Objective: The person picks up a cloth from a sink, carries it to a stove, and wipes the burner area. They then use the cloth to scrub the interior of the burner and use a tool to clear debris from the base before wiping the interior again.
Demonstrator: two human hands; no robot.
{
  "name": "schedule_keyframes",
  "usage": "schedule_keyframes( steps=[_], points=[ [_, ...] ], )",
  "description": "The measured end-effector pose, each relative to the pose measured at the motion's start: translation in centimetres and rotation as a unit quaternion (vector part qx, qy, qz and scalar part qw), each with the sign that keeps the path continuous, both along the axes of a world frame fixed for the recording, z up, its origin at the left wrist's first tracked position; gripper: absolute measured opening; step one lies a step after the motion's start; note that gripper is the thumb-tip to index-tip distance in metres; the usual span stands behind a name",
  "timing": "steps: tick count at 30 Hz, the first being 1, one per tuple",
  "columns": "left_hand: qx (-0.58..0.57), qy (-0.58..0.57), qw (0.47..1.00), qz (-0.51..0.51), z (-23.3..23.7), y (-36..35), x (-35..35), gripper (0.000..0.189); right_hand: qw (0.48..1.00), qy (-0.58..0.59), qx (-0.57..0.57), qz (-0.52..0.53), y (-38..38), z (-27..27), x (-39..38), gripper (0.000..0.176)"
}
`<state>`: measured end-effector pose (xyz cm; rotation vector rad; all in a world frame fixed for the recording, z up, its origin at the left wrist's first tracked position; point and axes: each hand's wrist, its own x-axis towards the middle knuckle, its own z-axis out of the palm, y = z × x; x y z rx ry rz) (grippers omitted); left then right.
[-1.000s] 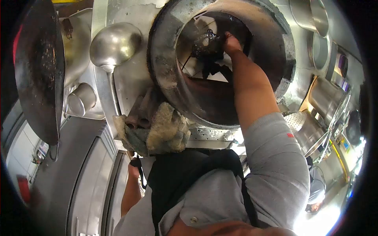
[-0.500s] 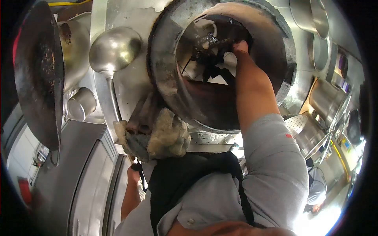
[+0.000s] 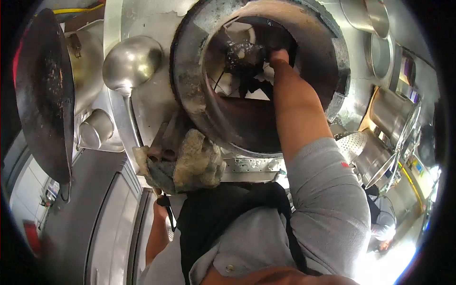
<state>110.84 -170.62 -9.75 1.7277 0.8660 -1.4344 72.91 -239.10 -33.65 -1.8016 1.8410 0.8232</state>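
"So, what's at the far left?"

"A dark wok, seen nearly edge-on, with a steel pot just behind it. A metal cup is near the pot."

"And next along?"

"A big ladle lies on the counter, its handle running down to the cloth. Below the cloth is the left hand, beside a black strap. Its fingers are small and partly hidden; I can't tell whether they grip anything."

"How does that cloth lie?"

"It's thick, stained and bunched at the counter's front edge, right up against some rusty pipes."

"Then the middle?"

"The burner ring, wide and sooty, with pale patches on its rim. Inside its opening is a blackened, lumpy part, just left of the right hand."

"What about that hand?"

"It's down in the opening, the forearm crossing the ring's near side. The fingers are lost in the dark, so I can't tell if they're together, apart or clamped on the part."

"Anything further right?"

"A colander is just beside the grey sleeve. Beyond, near the view's edge, another person shows small."
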Motion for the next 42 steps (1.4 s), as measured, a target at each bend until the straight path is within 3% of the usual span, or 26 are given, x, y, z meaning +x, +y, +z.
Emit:
schedule_keyframes(
  steps=[1,4,5,6,8,10,12,15,18,19,20,22,23,24,25,26,27,28,29,31,33,35,37,38,40,42],
  points=[
    [0.003,-0.003,1.000,0.000,0.3,0.5,0.4,0.012,1.000,-0.003,0.003,0.000,0.5,1.2,0.5,0.040],
    [-0.029,-0.137,0.908,-0.395,-0.1,1.2,1.0,0.015,0.985,-0.037,-0.045,0.162,1.1,6.1,1.6,0.045],
    [-0.031,-0.136,0.908,-0.396,-0.1,1.0,1.0,0.015,0.933,-0.275,-0.001,-0.234,1.2,7.7,2.5,0.045],
    [-0.039,-0.156,0.873,-0.460,0.0,0.8,0.9,0.016,0.677,-0.454,0.042,-0.578,1.2,8.3,2.9,0.045],
    [-0.042,-0.172,0.834,-0.522,0.5,0.8,0.3,0.016,0.733,-0.453,0.032,-0.507,0.9,6.2,2.1,0.043],
    [-0.071,-0.135,0.926,-0.345,0.7,0.4,-0.3,0.015,0.782,-0.449,0.026,-0.430,0.4,0.8,0.2,0.040],
    [-0.057,-0.143,0.910,-0.384,-0.7,2.4,-0.1,0.015,0.847,-0.493,-0.142,-0.139,0.0,-5.9,-2.9,0.032],
    [-0.052,-0.159,0.872,-0.460,-1.1,3.5,0.4,0.014,0.656,-0.495,0.026,-0.569,-0.1,8.2,3.6,0.025],
    [-0.061,-0.159,0.876,-0.451,-1.8,3.6,0.3,0.013,0.604,-0.531,0.073,-0.589,-0.4,5.1,1.9,0.014],
    [-0.057,-0.147,0.901,-0.405,-1.9,3.3,0.3,0.013,0.603,-0.533,0.072,-0.589,-0.3,4.2,2.1,0.014],
    [-0.055,-0.147,0.900,-0.406,-1.6,3.2,0.3,0.013,0.662,-0.513,0.035,-0.545,0.1,3.3,2.2,0.013],
    [-0.028,-0.028,0.998,-0.057,-1.0,2.3,0.2,0.014,0.715,-0.491,-0.003,-0.497,0.5,3.6,3.0,0.013],
    [-0.028,-0.029,0.998,-0.057,-1.0,2.2,0.2,0.014,0.803,-0.422,0.019,-0.421,0.7,4.4,3.5,0.019],
    [-0.043,-0.083,0.958,-0.270,-0.9,2.3,0.3,0.015,0.875,-0.346,0.040,-0.337,0.8,5.0,3.9,0.026],
    [-0.058,-0.134,0.871,-0.469,-1.1,2.1,0.3,0.017,0.874,-0.348,0.039,-0.337,0.6,4.6,3.9,0.026],
    [-0.057,-0.135,0.871,-0.469,-1.0,2.2,0.2,0.017,0.940,-0.273,-0.036,-0.203,0.6,4.1,3.8,0.033],
    [-0.040,-0.094,0.955,-0.278,0.0,0.5,-0.4,0.018,0.973,-0.190,-0.111,-0.063,0.5,3.7,3.9,0.040],
    [-0.021,-0.048,0.996,-0.072,0.6,-1.1,-0.9,0.020,0.973,-0.193,-0.111,-0.062,0.3,4.2,4.1,0.040],
    [-0.018,-0.048,0.996,-0.071,0.6,-1.1,-0.9,0.020,0.971,-0.199,-0.108,-0.072,0.3,5.4,4.3,0.041],
    [-0.106,-0.177,0.891,-0.405,1.1,-1.2,-1.0,0.019,0.970,-0.203,-0.102,-0.083,0.7,6.0,3.6,0.042],
    [-0.058,-0.179,0.876,-0.444,2.0,-1.8,-0.8,0.018,0.960,-0.187,-0.089,-0.186,-0.1,4.8,1.4,0.044],
    [-0.012,-0.175,0.859,-0.481,1.8,-2.3,-0.9,0.016,0.958,-0.178,-0.185,-0.130,-0.3,-2.5,-2.5,0.046],
    [-0.089,-0.219,0.507,-0.829,1.3,-0.2,0.6,0.012,0.961,-0.272,-0.040,0.021,-1.5,-9.3,-5.6,0.053],
    [-0.081,-0.160,0.808,-0.561,-0.8,3.7,0.6,0.012,0.956,-0.285,-0.018,-0.067,-0.9,-5.1,-3.1,0.053],
    [-0.080,-0.170,0.815,-0.548,1.2,-0.2,-0.2,0.014,0.920,-0.304,0.003,-0.248,0.5,6.0,3.3,0.054],
    [-0.080,-0.183,0.823,-0.532,3.9,-6.0,-1.2,0.016,0.954,-0.255,-0.058,-0.151,1.0,3.4,3.0,0.053]
  ],
)
